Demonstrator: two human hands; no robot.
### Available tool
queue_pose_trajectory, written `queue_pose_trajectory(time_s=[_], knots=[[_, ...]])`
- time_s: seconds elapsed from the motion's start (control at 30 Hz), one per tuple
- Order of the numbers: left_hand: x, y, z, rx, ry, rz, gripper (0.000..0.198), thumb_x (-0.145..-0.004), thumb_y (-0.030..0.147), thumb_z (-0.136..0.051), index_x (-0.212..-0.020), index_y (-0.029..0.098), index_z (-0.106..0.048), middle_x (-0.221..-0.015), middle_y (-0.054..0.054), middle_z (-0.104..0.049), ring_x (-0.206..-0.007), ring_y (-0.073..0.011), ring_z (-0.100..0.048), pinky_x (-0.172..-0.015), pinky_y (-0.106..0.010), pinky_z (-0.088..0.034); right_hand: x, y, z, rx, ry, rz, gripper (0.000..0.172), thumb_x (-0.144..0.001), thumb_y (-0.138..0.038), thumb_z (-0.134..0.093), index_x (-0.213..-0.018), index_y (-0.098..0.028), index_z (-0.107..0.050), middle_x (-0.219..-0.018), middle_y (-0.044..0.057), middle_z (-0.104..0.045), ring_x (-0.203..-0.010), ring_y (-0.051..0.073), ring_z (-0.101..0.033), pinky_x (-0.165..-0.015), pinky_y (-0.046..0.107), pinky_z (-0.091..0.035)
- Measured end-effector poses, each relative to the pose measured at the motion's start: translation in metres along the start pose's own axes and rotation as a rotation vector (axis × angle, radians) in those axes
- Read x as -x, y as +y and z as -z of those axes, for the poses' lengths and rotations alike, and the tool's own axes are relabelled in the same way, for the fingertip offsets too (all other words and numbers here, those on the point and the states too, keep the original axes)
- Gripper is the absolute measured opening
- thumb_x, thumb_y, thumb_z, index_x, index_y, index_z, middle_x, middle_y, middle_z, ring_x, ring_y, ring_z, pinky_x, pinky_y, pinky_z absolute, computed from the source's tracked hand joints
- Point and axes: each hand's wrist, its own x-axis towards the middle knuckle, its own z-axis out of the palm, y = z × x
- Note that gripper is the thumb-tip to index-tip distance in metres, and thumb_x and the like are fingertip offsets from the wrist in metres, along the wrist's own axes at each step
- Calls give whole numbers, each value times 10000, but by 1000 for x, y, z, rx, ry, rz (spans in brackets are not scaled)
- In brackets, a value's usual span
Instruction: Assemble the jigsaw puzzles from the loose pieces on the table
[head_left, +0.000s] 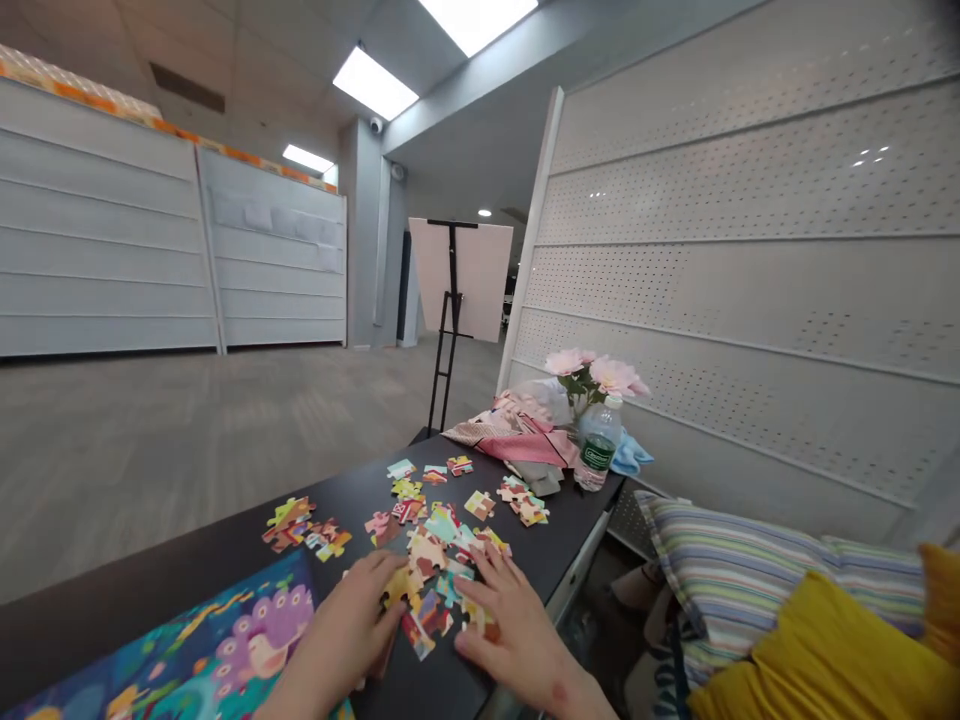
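Note:
Colourful jigsaw puzzle pieces [426, 556] lie in a loose, partly overlapping heap on the dark table [360, 500]. At the heap's left side, my left hand [358, 612] has its thumb and fingers around a yellow puzzle piece [397, 588]; its palm side is hidden. My right hand [514, 615] rests over the right side of the heap, fingers spread, touching pieces and partly covering them. Smaller groups of pieces are scattered beyond, including one cluster [289, 522] at the left and another [525, 500] at the right.
A colourful illustrated board or box [225, 640] lies at the left front. At the table's far right stand a water bottle [598, 450], pink flowers [611, 375] and crumpled pink cloth [525, 435]. Striped [742, 560] and yellow cushions [832, 650] sit right; an easel [452, 300] stands behind.

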Motion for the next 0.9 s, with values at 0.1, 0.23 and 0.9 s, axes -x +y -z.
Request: queue_pose_trajectory(time_s=[0.1, 0.23, 0.9], knots=[[-2, -5, 0, 81, 16, -13, 424, -845, 178, -517, -1243, 237, -651, -1335, -70, -648, -1253, -240, -579, -1106, -374, -430, -4, 12, -7, -33, 77, -55, 449, -927, -425, -640, -1369, -346, -634, -1613, 60, -402, -1533, 293, -270, -1246, 555, -198], [-5, -11, -1, 179, 85, -49, 350, -865, 258, -525, -1177, 233, -681, -1237, -95, -697, -1171, -283, -628, -1037, -417, -485, -9, 27, -16, -151, 261, -102, 497, -982, -392, -544, -1458, -248, -548, -1579, 94, -460, -1511, 278, -331, -1247, 537, -252], [-6, -31, 24, 184, 299, 74, 296, -833, 424, -554, -1000, 229, -702, -1055, -96, -749, -1014, -319, -689, -906, -436, -519, 11, 68, -14, 246, 286, -106, 465, -1002, -354, -526, -1456, -257, -554, -1522, 102, -517, -1432, 350, -449, -1113, 606, -452]])
